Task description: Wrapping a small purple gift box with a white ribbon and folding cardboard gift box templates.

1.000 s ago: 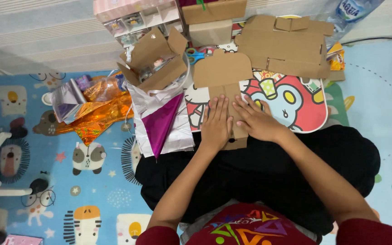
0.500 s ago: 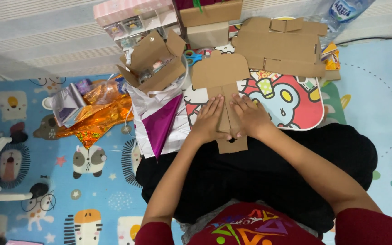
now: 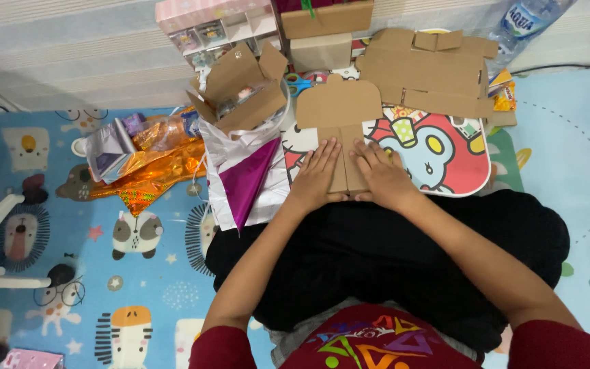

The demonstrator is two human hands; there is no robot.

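Both hands lie flat, fingers spread, gripping nothing: the left hand (image 3: 317,171) and right hand (image 3: 379,174) press a flat brown cardboard cutout (image 3: 339,113) against the near edge of the cartoon-printed lap table (image 3: 462,164).

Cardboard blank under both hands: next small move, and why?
Probably run the fingers outward along the fold to crease it. Both the left hand and right hand lie flat, side by side, on the narrow lower part of the cardboard blank, pressing it onto the cartoon-print tray; its wider top lies unfolded.
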